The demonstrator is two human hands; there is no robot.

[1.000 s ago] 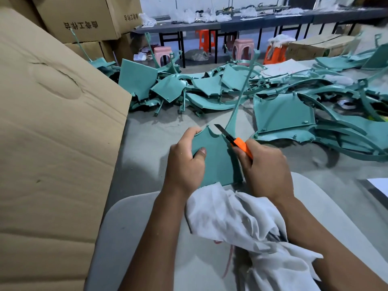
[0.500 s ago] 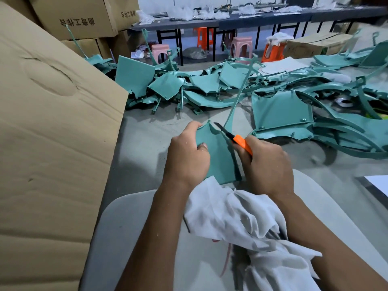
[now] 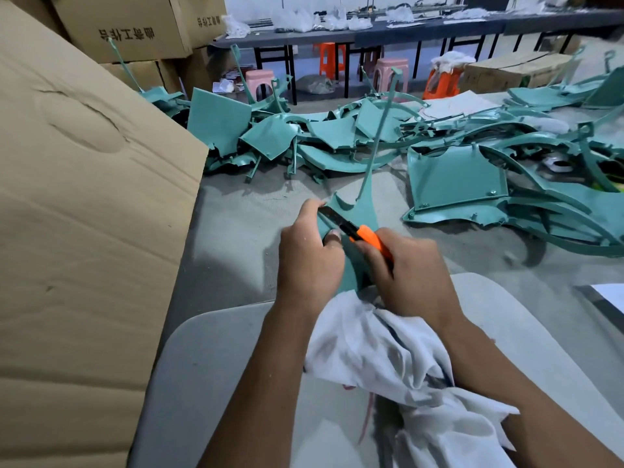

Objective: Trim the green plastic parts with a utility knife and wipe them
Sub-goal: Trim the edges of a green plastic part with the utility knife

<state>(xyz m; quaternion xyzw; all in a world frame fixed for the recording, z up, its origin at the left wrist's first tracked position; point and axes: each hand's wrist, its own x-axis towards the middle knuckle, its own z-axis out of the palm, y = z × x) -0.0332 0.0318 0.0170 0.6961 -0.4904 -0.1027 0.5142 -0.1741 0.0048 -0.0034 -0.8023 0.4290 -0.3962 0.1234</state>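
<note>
Green part [image 3: 361,214]: left hand [image 3: 305,261] is gripping it, frame center.
Knife [image 3: 358,233]: right hand [image 3: 410,275] is clamping it, trimming the edge.
Next: probably wiping with the rag [image 3: 381,352].

Held part [image 3: 363,214] at centre, just beyond the near table edge, between left hand [image 3: 309,261] and right hand [image 3: 413,276]. Utility knife [image 3: 354,231] in right hand, blade lying across the part's left edge, beside the left thumb. Cloth [image 3: 398,363] under and between both forearms, nearer than the part. Cardboard sheet [image 3: 84,231] along the left. Pile of parts [image 3: 456,177] on the table [image 3: 236,224] behind and to the right. Cartons [image 3: 131,25] far left; stools [image 3: 390,74] and bench [image 3: 371,33] behind the pile.
</note>
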